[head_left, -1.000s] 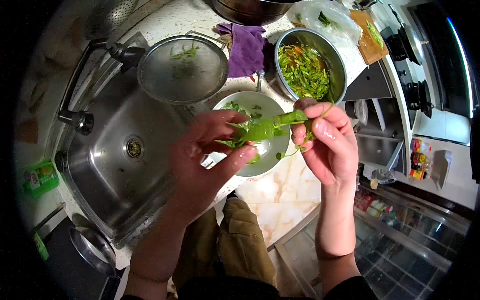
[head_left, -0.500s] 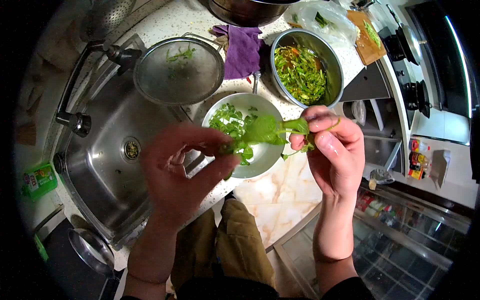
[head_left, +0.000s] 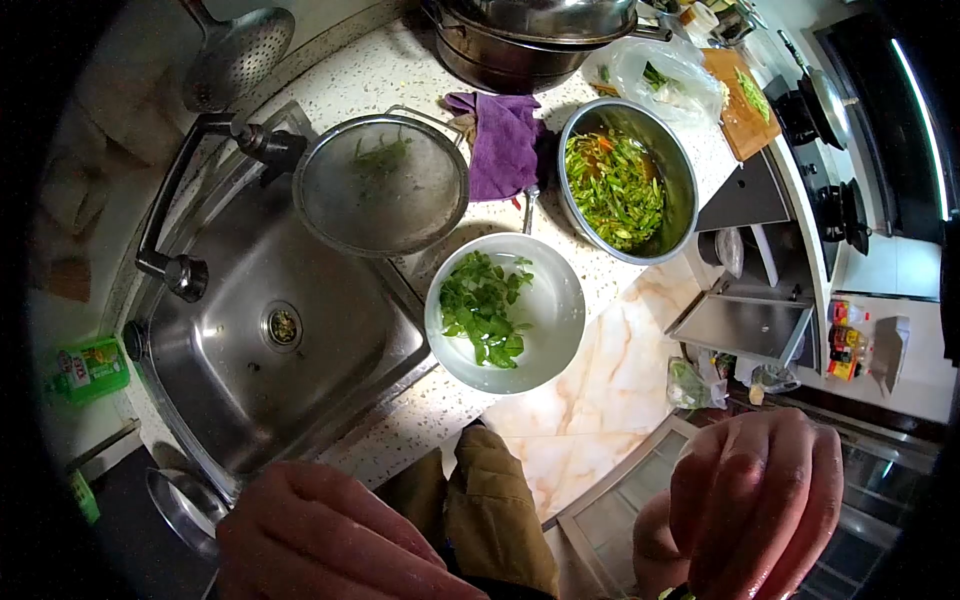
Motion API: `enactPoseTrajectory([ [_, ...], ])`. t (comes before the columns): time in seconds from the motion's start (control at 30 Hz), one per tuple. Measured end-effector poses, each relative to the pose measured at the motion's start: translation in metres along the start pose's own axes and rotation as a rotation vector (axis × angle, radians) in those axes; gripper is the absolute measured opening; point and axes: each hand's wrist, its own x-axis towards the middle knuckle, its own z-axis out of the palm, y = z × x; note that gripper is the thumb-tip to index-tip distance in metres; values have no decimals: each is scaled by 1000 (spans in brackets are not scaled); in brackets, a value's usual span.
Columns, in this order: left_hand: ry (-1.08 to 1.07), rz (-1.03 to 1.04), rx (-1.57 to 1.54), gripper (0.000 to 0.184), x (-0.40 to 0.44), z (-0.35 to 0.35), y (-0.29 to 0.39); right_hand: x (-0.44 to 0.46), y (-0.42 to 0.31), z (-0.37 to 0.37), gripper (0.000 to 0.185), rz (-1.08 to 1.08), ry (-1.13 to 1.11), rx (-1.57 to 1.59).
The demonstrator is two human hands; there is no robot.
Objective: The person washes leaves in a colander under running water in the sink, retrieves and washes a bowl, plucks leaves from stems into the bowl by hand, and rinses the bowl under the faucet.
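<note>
My left hand (head_left: 325, 535) is low in the view, its back toward me; its fingertips are cut off by the bottom edge, so I cannot see what they hold. My right hand (head_left: 755, 500) is at the lower right with fingers curled down. A bit of green sprig (head_left: 680, 592) shows under its fingertips at the frame's edge. Between and beyond the hands stands a white bowl (head_left: 555, 345), with loose leafy greens (head_left: 485, 308) lying in its left part. Neither hand touches the bowl.
A steel sink (head_left: 225, 355) lies left, with a round strainer (head_left: 382, 185) over its back corner. Behind the bowl are a purple cloth (head_left: 503, 145), a metal basin (head_left: 682, 225) of cut greens in liquid, and a lidded pot (head_left: 510, 65). A cutting board (head_left: 742, 110) lies farther right.
Both hands have pulled back from over the bowl, down toward the bottom edge and apart. The sprig stretched between them has left the middle of the view. The camera view has shifted.
</note>
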Motion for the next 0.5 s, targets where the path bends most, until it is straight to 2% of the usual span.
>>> enactPoseTrajectory([
  [0.07, 21, 9, -1, 20, -1, 2, -1, -14, -5, 6, 30, 42, 321, -29],
  [0.13, 31, 13, -1, 20, -1, 1, -2, 18, -5, -20, 5, 119, -322, 131],
  [0.2, 11, 21, -36, 16, -2, -1, -4, 17, -6, -20, 6, 145, -308, 115],
  [0.5, 14, -6, -49, 25, -3, -3, -6, 18, -9, -23, 4, 186, -329, 96],
])
